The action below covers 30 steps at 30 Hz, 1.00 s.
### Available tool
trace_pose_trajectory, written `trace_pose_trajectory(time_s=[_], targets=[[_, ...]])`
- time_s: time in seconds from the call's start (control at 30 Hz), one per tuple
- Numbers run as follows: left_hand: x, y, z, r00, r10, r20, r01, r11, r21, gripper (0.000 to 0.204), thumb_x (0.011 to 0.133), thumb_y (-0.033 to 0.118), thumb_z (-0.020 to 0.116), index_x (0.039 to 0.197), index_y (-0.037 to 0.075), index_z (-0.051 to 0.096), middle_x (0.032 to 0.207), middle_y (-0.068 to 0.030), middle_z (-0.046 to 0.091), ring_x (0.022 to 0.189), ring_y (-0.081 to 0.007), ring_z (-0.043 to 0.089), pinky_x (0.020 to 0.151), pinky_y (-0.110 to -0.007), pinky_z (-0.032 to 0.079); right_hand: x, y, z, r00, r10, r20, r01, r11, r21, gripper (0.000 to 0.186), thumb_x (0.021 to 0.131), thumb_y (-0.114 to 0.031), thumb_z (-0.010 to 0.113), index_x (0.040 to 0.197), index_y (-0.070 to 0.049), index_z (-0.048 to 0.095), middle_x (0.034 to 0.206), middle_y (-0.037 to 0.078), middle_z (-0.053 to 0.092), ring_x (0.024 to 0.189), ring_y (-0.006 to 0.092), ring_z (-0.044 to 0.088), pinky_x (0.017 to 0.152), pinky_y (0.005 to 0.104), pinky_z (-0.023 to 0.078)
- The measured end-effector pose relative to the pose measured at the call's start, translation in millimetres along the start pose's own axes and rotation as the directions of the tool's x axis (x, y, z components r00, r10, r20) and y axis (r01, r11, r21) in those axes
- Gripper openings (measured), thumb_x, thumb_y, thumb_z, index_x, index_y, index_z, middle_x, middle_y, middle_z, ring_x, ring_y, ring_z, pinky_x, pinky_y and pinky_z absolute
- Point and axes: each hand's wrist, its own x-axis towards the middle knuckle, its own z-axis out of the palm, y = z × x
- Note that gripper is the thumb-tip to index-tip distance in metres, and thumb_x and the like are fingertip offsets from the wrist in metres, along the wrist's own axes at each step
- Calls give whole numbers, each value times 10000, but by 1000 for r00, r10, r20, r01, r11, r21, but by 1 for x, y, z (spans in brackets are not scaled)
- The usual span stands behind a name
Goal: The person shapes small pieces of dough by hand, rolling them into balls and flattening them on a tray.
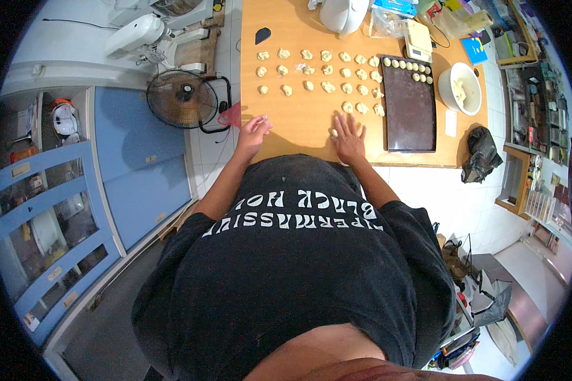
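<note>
My right hand (348, 140) lies palm down near the table's front edge, fingers spread. A small pale dough ball (334, 133) shows at its thumb side; whatever is under the palm is hidden. To the left, my left hand (254, 134) is raised near the table's left edge with its fingers curled together. Something pale shows at its fingertips, too small to name. Beyond both hands, rough dough pieces (327, 87) sit in rows across the wooden table (299, 130). On the right, a dark baking tray (411, 117) carries smooth round dough balls (405, 65) at its far end.
Right of the tray stands a white bowl (450, 96) with dough inside. A kitchen scale (418, 41) and a white appliance (344, 14) are at the back. A black plastic bag (481, 152) hangs at the right edge. A fan (183, 98) stands left of the table.
</note>
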Motion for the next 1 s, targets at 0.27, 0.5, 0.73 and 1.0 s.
trace_pose_trajectory(time_s=[0.27,0.5,0.73,1.0], targets=[[1,2,-8,998,-18,-64,17,1000,-25,394,1012,214,631,1323,-26,604,1069,-95,711,960,-136,669,827,-264,509,21,-48,-13,967,-242,82,243,970,-2,689,1032,-417,447,1641,-236,177,1724,-41,77,1584,299,68,1208,672,127],[-2,-8,-15,995,-71,-75,66,995,-75,411,1009,218,627,1358,2,593,1085,-91,710,922,-113,643,833,-258,509,45,-39,-10,994,-93,-50,96,993,67,761,1039,-597,339,1636,-154,175,1718,42,104,1577,335,76,1187,707,113],[-25,-19,-25,989,-69,-127,67,997,-25,431,1020,333,606,1363,73,599,1054,-43,719,886,-87,606,701,-224,467,49,-67,-26,973,-231,10,231,971,-64,795,1022,-622,363,1638,-160,166,1720,38,82,1581,324,48,1184,709,121],[-32,-35,-33,985,-73,-158,61,995,-77,399,1026,326,588,1336,76,615,1087,-47,723,889,-93,605,745,-248,475,54,-44,-26,978,-183,-100,182,983,-21,777,1028,-584,392,1641,-167,156,1719,56,99,1578,300,95,1212,649,116]])
